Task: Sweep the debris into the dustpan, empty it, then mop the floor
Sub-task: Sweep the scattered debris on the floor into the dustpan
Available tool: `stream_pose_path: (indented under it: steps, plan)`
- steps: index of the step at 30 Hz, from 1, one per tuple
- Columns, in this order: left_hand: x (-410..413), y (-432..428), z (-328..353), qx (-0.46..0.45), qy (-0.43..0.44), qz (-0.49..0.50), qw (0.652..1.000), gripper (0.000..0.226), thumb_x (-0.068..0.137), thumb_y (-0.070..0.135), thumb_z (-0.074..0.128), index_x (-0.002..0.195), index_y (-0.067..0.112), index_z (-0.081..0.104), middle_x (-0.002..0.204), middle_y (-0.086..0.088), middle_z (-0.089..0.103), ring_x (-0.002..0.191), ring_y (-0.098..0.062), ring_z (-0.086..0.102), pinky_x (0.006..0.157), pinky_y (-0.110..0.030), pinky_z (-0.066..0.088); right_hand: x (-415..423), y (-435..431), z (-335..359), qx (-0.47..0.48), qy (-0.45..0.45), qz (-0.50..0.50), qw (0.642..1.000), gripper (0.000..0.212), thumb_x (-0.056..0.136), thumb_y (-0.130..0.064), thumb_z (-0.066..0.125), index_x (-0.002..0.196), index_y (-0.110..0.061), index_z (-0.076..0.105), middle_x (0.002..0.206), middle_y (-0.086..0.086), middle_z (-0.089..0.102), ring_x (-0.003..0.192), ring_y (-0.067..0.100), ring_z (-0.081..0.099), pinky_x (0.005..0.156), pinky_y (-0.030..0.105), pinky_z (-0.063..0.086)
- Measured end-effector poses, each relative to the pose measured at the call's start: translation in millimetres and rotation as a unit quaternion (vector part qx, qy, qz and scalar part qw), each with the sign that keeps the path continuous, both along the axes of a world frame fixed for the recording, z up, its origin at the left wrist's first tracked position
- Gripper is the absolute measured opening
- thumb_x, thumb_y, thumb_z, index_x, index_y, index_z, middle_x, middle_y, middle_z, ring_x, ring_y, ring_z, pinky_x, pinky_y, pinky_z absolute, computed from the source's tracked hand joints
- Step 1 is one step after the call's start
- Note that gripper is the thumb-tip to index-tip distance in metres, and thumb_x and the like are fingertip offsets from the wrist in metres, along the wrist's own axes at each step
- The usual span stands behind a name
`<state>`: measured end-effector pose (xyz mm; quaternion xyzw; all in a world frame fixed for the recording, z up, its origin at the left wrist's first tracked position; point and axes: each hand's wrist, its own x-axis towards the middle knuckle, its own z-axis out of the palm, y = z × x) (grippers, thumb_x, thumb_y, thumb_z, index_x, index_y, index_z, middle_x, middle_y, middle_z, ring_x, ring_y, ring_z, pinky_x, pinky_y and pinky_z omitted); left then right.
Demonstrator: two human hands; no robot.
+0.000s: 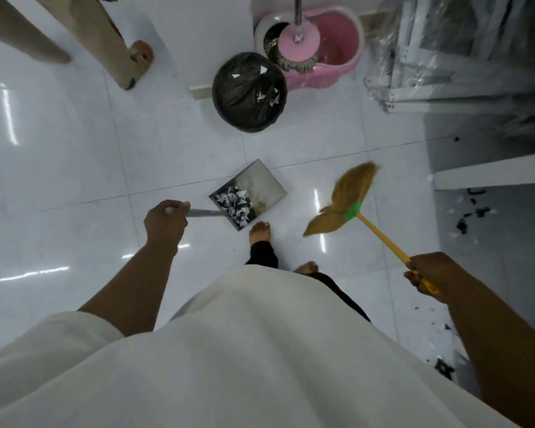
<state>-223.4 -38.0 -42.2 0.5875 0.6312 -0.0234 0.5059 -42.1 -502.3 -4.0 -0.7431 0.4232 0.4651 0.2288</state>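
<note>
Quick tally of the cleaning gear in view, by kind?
Dustpan: 1
Broom: 1
Mop: 1
Mop bucket: 1
Lined bin: 1
Total: 5

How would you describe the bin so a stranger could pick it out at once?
On the white tiled floor, find the pink mop bucket at the top of the view. The bin stands just in front of it, toward the left. It alone is round and lined with a black bag, with white paper scraps inside.
</note>
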Motion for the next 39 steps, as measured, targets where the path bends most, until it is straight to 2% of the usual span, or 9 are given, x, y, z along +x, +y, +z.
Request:
stream_pose_path:
  steps: [4,12,18,21,25,27,30,34,39]
  plan:
    - [31,-11,-2,-0.012,-0.015,-0.042,0.999,0.012,0.073,0.031,0.075,0.062,0.033,0.071,0.051,0.01,0.063,0.062,-0.019,0.063,0.083,-0.048,0.059,-6,-8,19,0.011,-0.038,-0.031,0.999,0.015,0.094,-0.001,0.047,0.081,0.001,0.052,0.069,0.018,0.053,0.05,0.019,0.041,0.03,0.015,0.032]
    - [49,-34,-5,-0.014,-0.019,-0.05,0.998,0.006,0.067,0.035,0.075,0.063,0.031,0.072,0.052,0.009,0.063,0.062,-0.019,0.062,0.083,-0.05,0.058,31,-12,55,0.139,-0.113,-0.007,0.984,0.011,0.094,-0.005,0.054,0.094,-0.012,0.063,0.069,0.016,0.056,0.042,0.015,0.042,0.034,0.022,0.033]
    - [23,-72,8,0.016,-0.009,0.008,1.0,0.008,0.069,0.035,0.073,0.063,0.031,0.071,0.054,0.01,0.063,0.059,-0.015,0.061,0.081,-0.046,0.06,107,0,15,0.203,-0.055,-0.022,0.977,0.009,0.098,-0.011,0.048,0.103,-0.01,0.055,0.074,0.009,0.05,0.041,0.009,0.037,0.031,0.018,0.03]
    - [15,-95,11,0.027,0.001,0.037,0.999,0.011,0.073,0.035,0.071,0.063,0.032,0.069,0.055,0.011,0.063,0.058,-0.014,0.061,0.073,-0.038,0.058,122,-7,-5,0.212,0.0,-0.039,0.977,0.008,0.1,-0.014,0.042,0.094,-0.01,0.047,0.074,0.005,0.045,0.035,0.004,0.035,0.028,0.016,0.027]
    - [10,-121,7,0.054,0.021,0.046,0.997,0.012,0.076,0.038,0.068,0.068,0.029,0.067,0.07,0.003,0.066,0.074,-0.023,0.066,0.076,-0.038,0.056,113,-40,-15,0.16,0.039,-0.051,0.985,0.015,0.102,-0.015,0.038,0.089,-0.006,0.043,0.074,0.005,0.044,0.031,0.003,0.035,0.027,0.014,0.025]
    - [9,-131,5,0.055,0.022,0.058,0.997,0.012,0.076,0.038,0.068,0.068,0.029,0.067,0.071,0.002,0.067,0.073,-0.023,0.065,0.077,-0.04,0.057,102,-61,-11,0.125,0.026,-0.042,0.991,0.012,0.101,-0.011,0.039,0.093,-0.004,0.044,0.073,0.008,0.045,0.029,0.003,0.035,0.028,0.012,0.025]
    - [8,-137,1,0.057,0.019,0.069,0.996,0.012,0.075,0.039,0.068,0.068,0.029,0.067,0.067,0.005,0.065,0.069,-0.021,0.065,0.073,-0.038,0.056,86,-78,5,0.069,-0.021,0.013,0.997,0.013,0.097,-0.006,0.045,0.105,0.003,0.05,0.071,0.014,0.05,0.028,0.007,0.037,0.03,0.014,0.03]
    - [-3,-139,-4,0.053,-0.003,0.108,0.993,0.012,0.073,0.035,0.071,0.064,0.027,0.067,0.051,0.012,0.062,0.046,-0.006,0.058,0.061,-0.029,0.055,78,-73,35,0.063,-0.035,0.113,0.991,0.025,0.093,-0.005,0.049,0.111,0.01,0.056,0.069,0.017,0.053,0.04,0.013,0.04,0.036,0.019,0.03]
    - [-35,-125,-5,0.061,-0.009,0.152,0.987,0.011,0.073,0.034,0.071,0.069,0.024,0.067,0.051,0.01,0.062,0.045,-0.004,0.059,0.061,-0.03,0.057,84,-25,75,0.069,-0.021,0.36,0.93,0.027,0.093,-0.01,0.057,0.12,-0.013,0.062,0.071,0.016,0.064,0.047,0.019,0.049,0.043,0.024,0.037]
